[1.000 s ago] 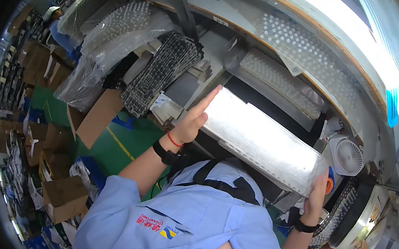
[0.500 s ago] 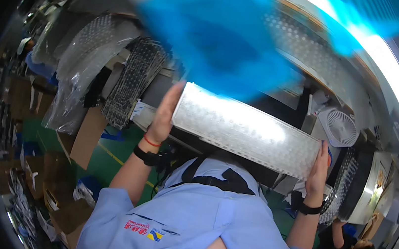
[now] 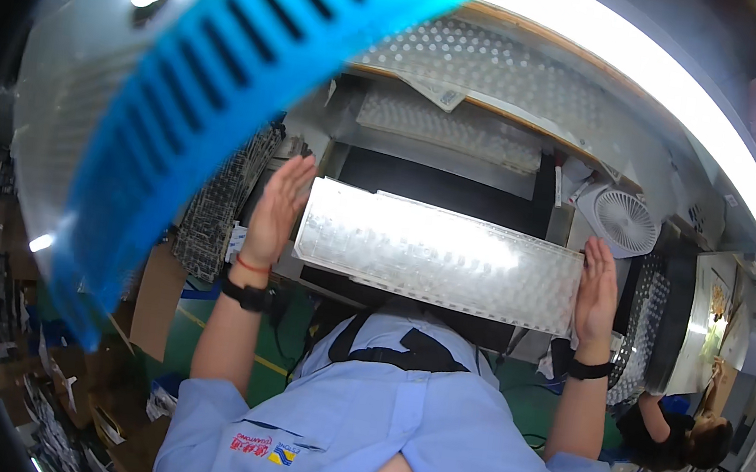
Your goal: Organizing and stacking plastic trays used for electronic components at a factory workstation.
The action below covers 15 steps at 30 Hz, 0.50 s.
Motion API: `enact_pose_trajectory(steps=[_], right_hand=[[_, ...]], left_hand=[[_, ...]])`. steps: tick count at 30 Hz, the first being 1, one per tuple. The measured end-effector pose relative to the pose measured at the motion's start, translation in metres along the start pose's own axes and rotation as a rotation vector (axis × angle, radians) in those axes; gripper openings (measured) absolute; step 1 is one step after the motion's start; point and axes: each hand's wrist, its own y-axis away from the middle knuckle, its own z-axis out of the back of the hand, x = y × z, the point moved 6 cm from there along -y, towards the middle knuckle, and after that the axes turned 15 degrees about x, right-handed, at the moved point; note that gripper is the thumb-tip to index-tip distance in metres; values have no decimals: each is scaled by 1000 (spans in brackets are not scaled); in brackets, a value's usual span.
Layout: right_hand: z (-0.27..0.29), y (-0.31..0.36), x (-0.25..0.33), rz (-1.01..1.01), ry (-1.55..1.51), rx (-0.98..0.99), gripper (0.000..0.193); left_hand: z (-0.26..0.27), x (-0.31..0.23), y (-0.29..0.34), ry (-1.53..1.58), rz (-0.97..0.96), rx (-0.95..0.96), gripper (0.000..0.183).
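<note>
A long silvery stack of thin translucent sheets [image 3: 436, 260], dotted on its face and ragged along its lower edge, lies crosswise in front of me, its right end slightly lower. Close beside its left end my left hand [image 3: 277, 210] is open, fingers straight and palm turned toward the edge. At the other end my right hand [image 3: 598, 291] stands flat along the short edge, fingers stretched out. Neither hand is wrapped round the stack. I cannot tell how firmly the palms press on it, or what supports it from below.
A blue strip with dark slots [image 3: 195, 110] hangs close in the upper left, covering part of the scene. Beyond the stack are a dark work surface [image 3: 441, 187] and bubble-patterned sheets [image 3: 475, 59]. A white fan [image 3: 625, 221] stands right. Another person [image 3: 679, 433] works at lower right.
The blue piece has swung from the top middle to the upper left. The stack and both hands sit a little further left and lower in view, and my left fingers have straightened.
</note>
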Motion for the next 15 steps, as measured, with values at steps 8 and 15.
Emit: enact_pose_trajectory(steps=[8,15], right_hand=[[4,-7,53,-36,78,0,54],[4,39,60,-4,141,-83,51]], left_hand=[[109,95,-108,-27,549,2,56],[169,179,-174,-184,714,-157,65]])
